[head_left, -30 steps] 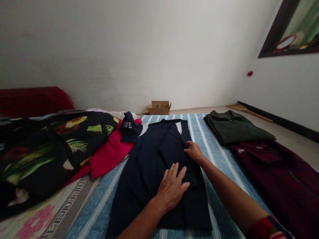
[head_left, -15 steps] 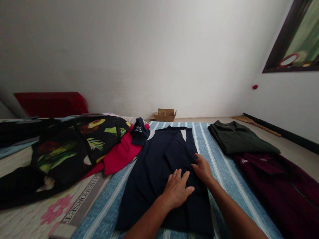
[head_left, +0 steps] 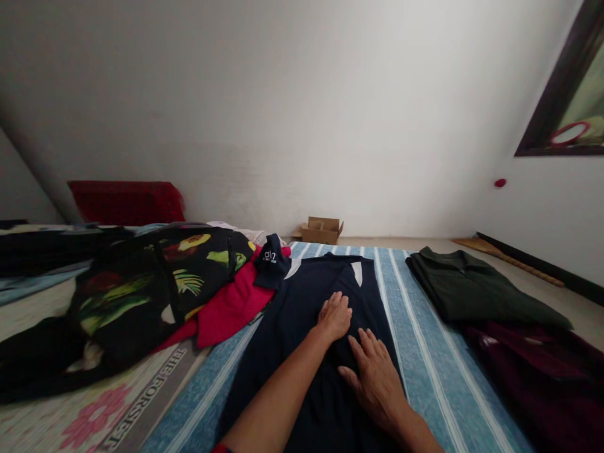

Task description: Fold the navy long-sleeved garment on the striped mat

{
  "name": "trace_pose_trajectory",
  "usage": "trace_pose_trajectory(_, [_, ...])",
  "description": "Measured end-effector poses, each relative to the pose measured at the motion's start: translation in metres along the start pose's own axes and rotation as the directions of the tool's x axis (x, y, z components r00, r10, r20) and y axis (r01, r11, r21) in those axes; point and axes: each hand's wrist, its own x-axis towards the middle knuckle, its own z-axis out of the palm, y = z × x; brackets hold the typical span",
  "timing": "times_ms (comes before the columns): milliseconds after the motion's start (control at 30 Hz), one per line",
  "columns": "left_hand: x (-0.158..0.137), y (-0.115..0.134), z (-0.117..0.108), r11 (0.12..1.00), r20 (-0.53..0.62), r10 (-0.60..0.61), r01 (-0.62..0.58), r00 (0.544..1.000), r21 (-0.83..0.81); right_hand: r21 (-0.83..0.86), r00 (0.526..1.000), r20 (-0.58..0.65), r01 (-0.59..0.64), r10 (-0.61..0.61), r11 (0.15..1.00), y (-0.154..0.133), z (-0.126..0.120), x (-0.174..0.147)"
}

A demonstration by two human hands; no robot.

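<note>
My right hand [head_left: 375, 377] lies nearest to me, flat and open, palm down on the navy shirt [head_left: 302, 327], fingers spread and gripping nothing. Just beyond it my left hand [head_left: 335, 314] also rests open on the same shirt, nearer the collar, pressing the cloth without clutching it. The shirt is spread lengthwise on a blue striped sheet [head_left: 415, 352] that runs away from me. To my left a heap of clothes sits against the shirt's edge: a red garment [head_left: 226, 308], a black one with a bright leaf print [head_left: 141, 289], and a small dark cap [head_left: 271, 261] on top. To my right lie a maroon jacket [head_left: 533, 371] and, beyond it, a folded dark green shirt [head_left: 472, 289]. Farthest off, a small cardboard box [head_left: 321, 229] stands by the white wall, and a red pillow [head_left: 125, 201] sits far left.
</note>
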Motion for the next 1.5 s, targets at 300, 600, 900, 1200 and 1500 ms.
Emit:
trace_pose_trajectory(300, [0.087,-0.008,0.038,0.999,0.033,-0.030,0.031,0.999,-0.023,0.014,0.994,-0.104,-0.011,0.012,1.000,0.007,0.025,0.000])
trace_pose_trajectory(600, [0.097,-0.008,0.039,0.993,0.154,-0.095,0.105,0.984,-0.060,0.023,0.972,-0.233,0.030,-0.024,0.999,0.013,0.051,0.000])
trace_pose_trajectory(900, [0.136,-0.001,0.036,0.989,0.132,-0.123,0.132,0.984,-0.067,-0.041,0.951,-0.296,0.074,-0.083,0.996,0.022,0.070,0.004])
trace_pose_trajectory(1200, [0.149,-0.010,0.048,0.989,0.107,-0.134,0.140,0.985,-0.053,-0.060,0.962,-0.267,0.043,-0.057,0.997,0.020,0.073,0.004])
trace_pose_trajectory(1500, [0.150,-0.009,0.046,0.988,0.104,-0.143,0.148,0.984,-0.044,-0.063,0.965,-0.223,0.123,-0.134,0.990,0.025,0.063,0.005])
